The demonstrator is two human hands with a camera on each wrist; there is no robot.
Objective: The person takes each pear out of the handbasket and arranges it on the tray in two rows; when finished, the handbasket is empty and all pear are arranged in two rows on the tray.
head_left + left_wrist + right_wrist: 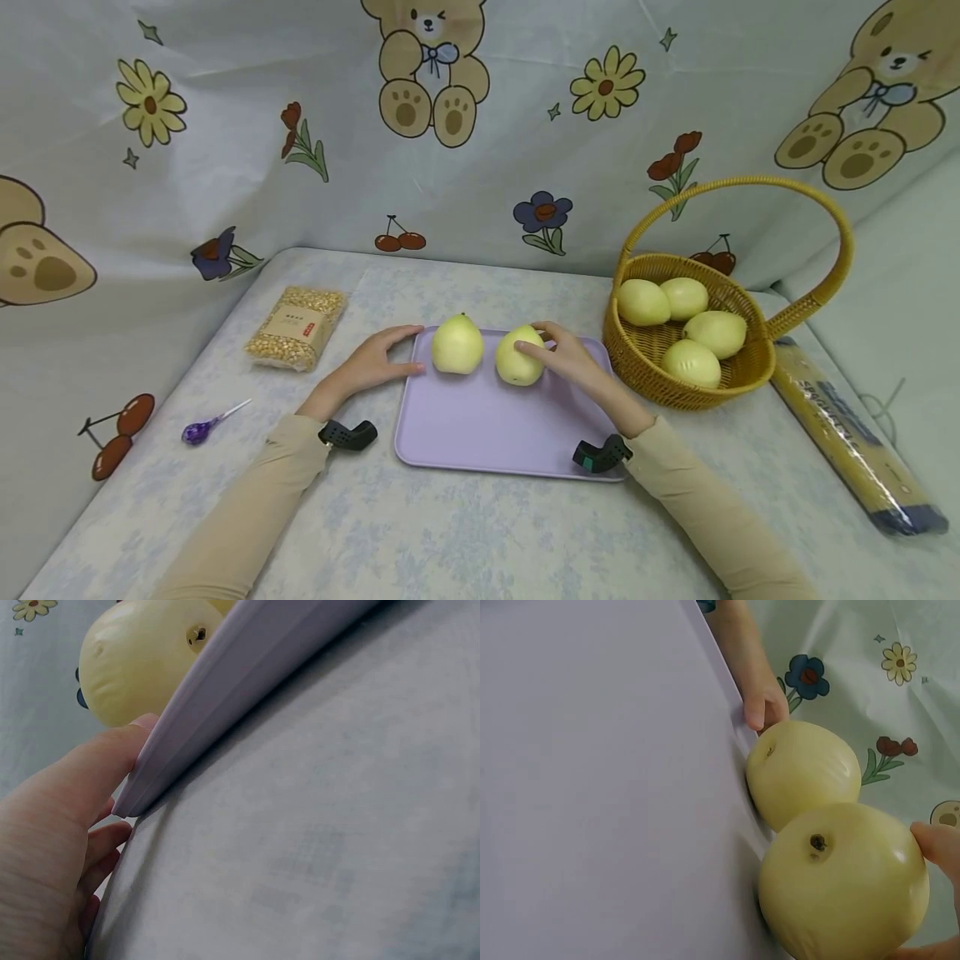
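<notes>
A lilac tray point(480, 429) lies on the table with two pale yellow pears at its far side. My right hand point(566, 354) grips the right pear point(517, 357), thumb on its near side and fingers behind; in the right wrist view that pear point(847, 885) is close in front of the other. The left pear point(457, 345) stands upright, stem up, with no hand on it. At the tray's far left corner my left hand point(378, 360) holds the edge. In the left wrist view its thumb point(112, 761) overlaps the rim, with the other fingers outside and lower.
Right of the tray stands a tall-handled wicker basket point(637, 367) with several pears. A spaghetti pack point(855, 442) lies beyond it. On the left are a bag of corn kernels point(296, 327) and a purple lollipop point(198, 432). A printed cloth point(480, 192) hangs behind.
</notes>
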